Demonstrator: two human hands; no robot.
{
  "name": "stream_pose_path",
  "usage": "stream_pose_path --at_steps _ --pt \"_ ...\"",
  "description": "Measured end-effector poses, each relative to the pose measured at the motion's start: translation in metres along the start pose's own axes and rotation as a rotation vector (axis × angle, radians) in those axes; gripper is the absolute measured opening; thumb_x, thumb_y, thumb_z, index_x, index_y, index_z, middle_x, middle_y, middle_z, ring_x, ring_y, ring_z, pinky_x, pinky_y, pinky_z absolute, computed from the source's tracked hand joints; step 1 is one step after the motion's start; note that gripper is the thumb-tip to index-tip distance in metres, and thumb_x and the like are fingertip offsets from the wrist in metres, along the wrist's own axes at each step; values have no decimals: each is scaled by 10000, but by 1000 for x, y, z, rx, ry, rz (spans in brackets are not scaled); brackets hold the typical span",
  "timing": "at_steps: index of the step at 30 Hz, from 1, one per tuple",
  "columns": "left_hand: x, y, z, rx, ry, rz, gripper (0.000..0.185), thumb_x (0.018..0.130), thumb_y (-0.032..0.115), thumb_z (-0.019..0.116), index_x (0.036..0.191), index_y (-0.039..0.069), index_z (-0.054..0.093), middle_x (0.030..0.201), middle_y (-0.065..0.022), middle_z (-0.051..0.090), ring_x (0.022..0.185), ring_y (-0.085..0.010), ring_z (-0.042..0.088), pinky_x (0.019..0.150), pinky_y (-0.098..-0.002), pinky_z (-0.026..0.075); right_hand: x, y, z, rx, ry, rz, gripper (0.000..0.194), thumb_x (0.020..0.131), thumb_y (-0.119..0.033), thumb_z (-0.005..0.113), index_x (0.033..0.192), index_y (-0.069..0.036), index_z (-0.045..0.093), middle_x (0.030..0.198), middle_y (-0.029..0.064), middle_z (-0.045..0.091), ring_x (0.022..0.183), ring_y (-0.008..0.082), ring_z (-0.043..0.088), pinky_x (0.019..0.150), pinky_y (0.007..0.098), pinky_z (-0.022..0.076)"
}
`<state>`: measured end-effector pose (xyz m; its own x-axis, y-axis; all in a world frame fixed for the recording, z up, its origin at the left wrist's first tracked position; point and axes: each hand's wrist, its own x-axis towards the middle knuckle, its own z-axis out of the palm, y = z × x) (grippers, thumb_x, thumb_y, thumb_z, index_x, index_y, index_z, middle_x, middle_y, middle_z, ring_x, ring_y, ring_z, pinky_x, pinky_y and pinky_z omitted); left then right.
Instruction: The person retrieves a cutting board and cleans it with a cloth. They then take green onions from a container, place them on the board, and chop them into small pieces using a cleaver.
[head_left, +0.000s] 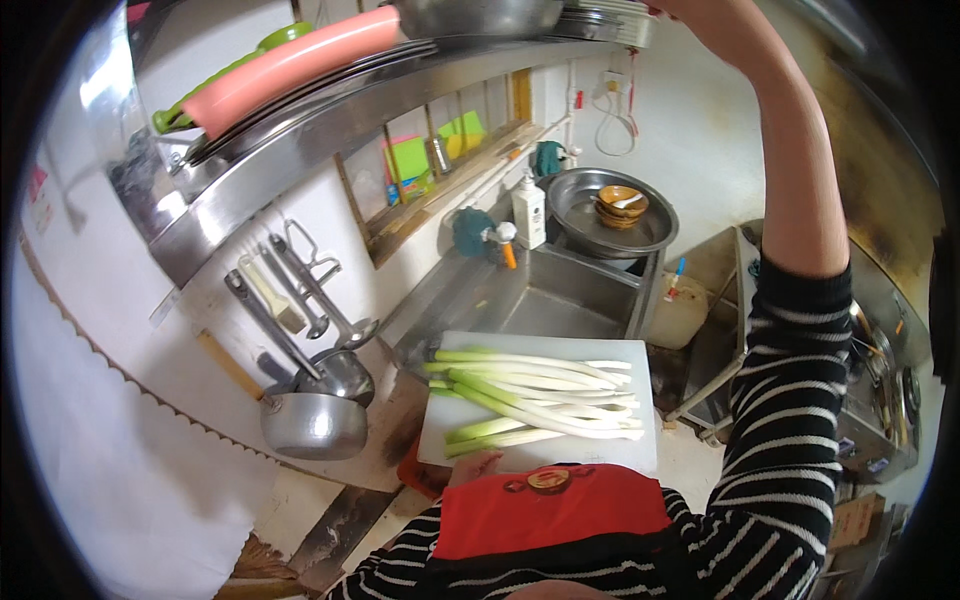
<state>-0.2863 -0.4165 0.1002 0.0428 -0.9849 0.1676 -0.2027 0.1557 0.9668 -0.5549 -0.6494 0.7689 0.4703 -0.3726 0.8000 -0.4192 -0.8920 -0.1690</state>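
Several long scallions (532, 397) with green and white stalks lie side by side on a white cutting board (551, 450). The board sits at the front of a stainless steel sink. My left hand (480, 463) is at the board's near edge, partly hidden behind my red apron (551, 510). My right arm is raised high, and my right hand (667, 7) is mostly cut off by the top of the picture. It is nearest to a stack of white plastic containers (636, 28) at the end of the steel shelf (315, 127); whether it touches them is hidden.
The sink (581, 292) has a wide metal basin (562, 202) with brown bowls (621, 210) at its far right. A white pump bottle (529, 214) stands behind. Ladles (352, 330) and a saucepan (315, 426) hang left. A metal rack (720, 330) stands right.
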Motion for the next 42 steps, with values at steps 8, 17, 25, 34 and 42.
stream_pose_path --at_steps 8,17,25,34,42 --pt "47 25 0 265 -132 -122 188 990 131 614 1107 17 705 970 -67 711 869 -145 643 782 -301 516 -236 7 32 681 184 598 247 926 -102 704 1151 -28 635 849 43 677 620 76 599 462 211 469" --pt "96 63 16 223 -263 27 248 958 125 578 1145 9 693 1060 -196 709 932 -282 691 827 -370 530 -396 -9 99 898 199 1343 333 915 -298 756 947 3 618 652 63 600 436 94 472 410 246 382" --pt "109 75 60 568 -397 302 393 872 129 663 1255 47 632 1331 -170 591 1202 -369 554 1020 -428 462 -513 39 98 381 -23 1556 192 921 -190 730 955 -24 641 664 15 618 511 76 526 478 240 421" --pt "147 73 91 1133 -587 107 1062 687 399 872 1568 229 304 1659 -131 109 1521 -416 103 1205 -616 157 -630 24 101 248 -178 1623 99 887 -53 664 842 18 610 641 44 610 528 95 550 480 284 438" --pt "162 44 69 1093 -478 284 920 724 481 822 1518 266 409 1504 -119 408 1337 -329 418 1111 -556 310 -628 22 120 144 -229 1519 84 915 -51 660 876 2 607 690 -1 581 555 65 481 499 254 388"
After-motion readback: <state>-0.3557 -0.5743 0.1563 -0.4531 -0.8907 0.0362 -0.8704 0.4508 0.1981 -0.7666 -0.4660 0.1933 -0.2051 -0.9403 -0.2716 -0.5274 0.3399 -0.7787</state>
